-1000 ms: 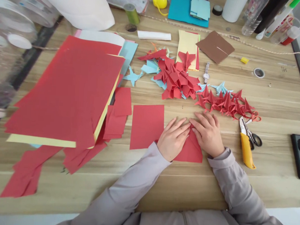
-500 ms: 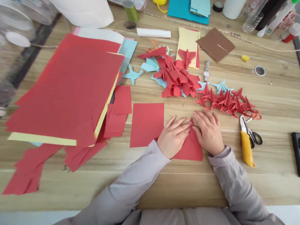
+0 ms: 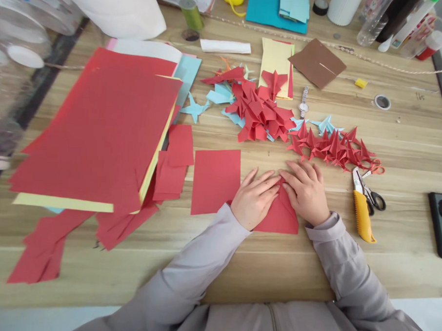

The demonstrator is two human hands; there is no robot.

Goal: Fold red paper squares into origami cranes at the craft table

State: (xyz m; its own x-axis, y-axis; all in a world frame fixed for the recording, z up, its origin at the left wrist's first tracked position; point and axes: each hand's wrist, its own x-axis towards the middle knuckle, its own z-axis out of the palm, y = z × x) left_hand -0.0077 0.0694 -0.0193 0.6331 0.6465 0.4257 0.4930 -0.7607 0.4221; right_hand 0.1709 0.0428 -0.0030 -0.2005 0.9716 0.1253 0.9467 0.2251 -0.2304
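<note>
Red paper, folded to a point at its far end, lies flat on a light wooden tabletop [image 3: 260, 269], directly in front of a person in grey sleeves. The folded red paper [image 3: 286, 219] points away from the person; its straight near edge runs left to right, and its right side slopes inward toward the tip. Both hands cover much of it, so its long axis cannot be told for certain.

The left hand [image 3: 254, 201] rests palm down over the paper's left part, fingers extended toward the tip. The right hand [image 3: 306, 191] lies along the sloping right side, fingers gently curved, thumb slightly apart from the forefinger. Their fingertips meet near the tip.

Just left is a flat, four-sided red paper sheet [image 3: 216, 182]. Beyond the hands sit a heap of folded red paper shapes [image 3: 260, 113] and a cluster of spiky red paper shapes [image 3: 333, 148]. To the right are a yellow-handled bladed tool [image 3: 364, 215] and black-handled scissors [image 3: 378, 201].
</note>
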